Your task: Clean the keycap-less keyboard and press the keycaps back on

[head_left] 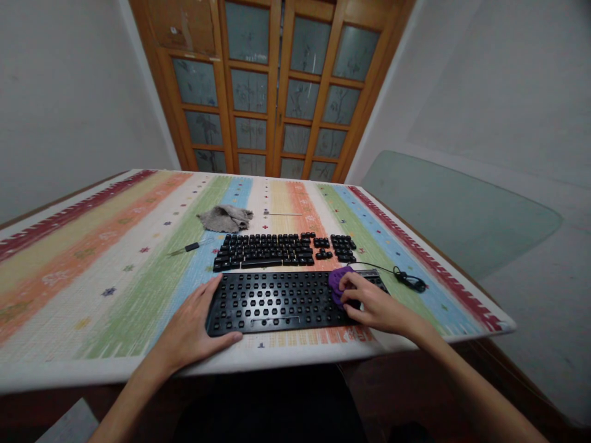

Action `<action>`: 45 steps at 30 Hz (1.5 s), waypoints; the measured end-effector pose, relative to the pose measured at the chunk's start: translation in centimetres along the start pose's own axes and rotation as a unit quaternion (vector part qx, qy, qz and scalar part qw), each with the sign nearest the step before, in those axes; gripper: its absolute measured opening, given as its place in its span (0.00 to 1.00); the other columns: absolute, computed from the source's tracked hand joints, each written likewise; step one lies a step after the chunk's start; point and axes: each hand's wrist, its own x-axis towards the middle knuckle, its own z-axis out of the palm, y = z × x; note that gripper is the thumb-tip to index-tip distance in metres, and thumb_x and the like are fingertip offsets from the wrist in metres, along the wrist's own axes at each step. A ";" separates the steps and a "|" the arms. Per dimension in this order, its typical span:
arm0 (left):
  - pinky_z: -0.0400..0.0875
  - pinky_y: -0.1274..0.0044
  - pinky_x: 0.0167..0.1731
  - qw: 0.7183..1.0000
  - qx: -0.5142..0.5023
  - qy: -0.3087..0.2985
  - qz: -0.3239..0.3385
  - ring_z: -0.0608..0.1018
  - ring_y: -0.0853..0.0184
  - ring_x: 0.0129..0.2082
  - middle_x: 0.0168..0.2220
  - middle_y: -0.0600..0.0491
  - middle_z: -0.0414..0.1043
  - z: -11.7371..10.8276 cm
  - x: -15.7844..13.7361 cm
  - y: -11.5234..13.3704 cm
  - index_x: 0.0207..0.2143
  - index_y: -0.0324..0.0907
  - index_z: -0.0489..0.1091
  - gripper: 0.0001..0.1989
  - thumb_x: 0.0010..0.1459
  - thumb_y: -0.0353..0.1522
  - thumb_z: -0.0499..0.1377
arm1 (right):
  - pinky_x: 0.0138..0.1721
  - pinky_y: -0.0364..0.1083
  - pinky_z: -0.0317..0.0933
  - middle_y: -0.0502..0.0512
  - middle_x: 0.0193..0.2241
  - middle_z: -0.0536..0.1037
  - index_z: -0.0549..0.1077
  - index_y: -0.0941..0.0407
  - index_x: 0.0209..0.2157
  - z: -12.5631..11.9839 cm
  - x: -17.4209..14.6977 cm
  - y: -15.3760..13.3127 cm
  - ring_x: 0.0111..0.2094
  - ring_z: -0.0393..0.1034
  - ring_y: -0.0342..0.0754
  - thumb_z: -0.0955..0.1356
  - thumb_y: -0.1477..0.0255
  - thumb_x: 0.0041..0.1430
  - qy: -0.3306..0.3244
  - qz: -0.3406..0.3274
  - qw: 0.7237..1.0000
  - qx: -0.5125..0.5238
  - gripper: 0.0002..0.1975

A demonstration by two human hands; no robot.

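Note:
A black keyboard (272, 301) lies in front of me with its keycaps off, bare key stems showing. My left hand (191, 323) clasps its left end, fingers along the side up to the back corner and thumb at the front edge. On the right part of the keyboard sits a soft purple lump of cleaning gel (339, 284). My right hand (362, 299) has its bent fingers closed on the gel, pressed against the key stems. Just behind the keyboard, the removed keycaps (265, 249) are laid out in keyboard order.
A grey cloth (225, 218) lies crumpled behind the keycaps, with a thin rod-like tool (284, 214) to its right. A wire keycap puller (191, 247) rests at left. The coiled cable (410, 280) lies right, on the striped tablecloth (152, 246).

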 end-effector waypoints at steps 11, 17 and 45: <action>0.67 0.51 0.57 1.000 0.000 0.003 0.009 0.69 0.42 0.61 0.65 0.37 0.59 -0.2 0.1 0.2 0.70 0.44 0.41 0.56 0.48 0.55 0.64 | 0.45 0.53 0.69 0.61 0.40 0.71 0.78 0.58 0.41 2.4 2.4 -1.7 0.43 0.68 0.51 0.63 0.78 0.64 0.046 -0.059 0.997 0.005 0.12; 0.67 0.52 0.58 1.000 -0.002 0.002 0.003 0.69 0.42 0.61 0.65 0.37 0.60 -0.2 0.1 0.2 0.70 0.44 0.42 0.55 0.48 0.56 0.63 | 0.41 0.52 0.69 0.59 0.35 0.70 0.77 0.58 0.33 2.0 2.3 -1.3 0.38 0.67 0.51 0.64 0.79 0.62 0.037 -0.009 0.999 -0.037 0.09; 0.67 0.50 0.58 1.000 -0.023 0.009 -0.001 0.69 0.41 0.61 0.65 0.40 0.60 -0.2 0.1 0.2 0.69 0.45 0.46 0.54 0.47 0.54 0.65 | 0.41 0.52 0.69 0.59 0.37 0.71 0.77 0.57 0.33 1.7 1.5 -2.5 0.39 0.68 0.51 0.65 0.79 0.60 0.053 -0.034 0.998 -0.023 0.08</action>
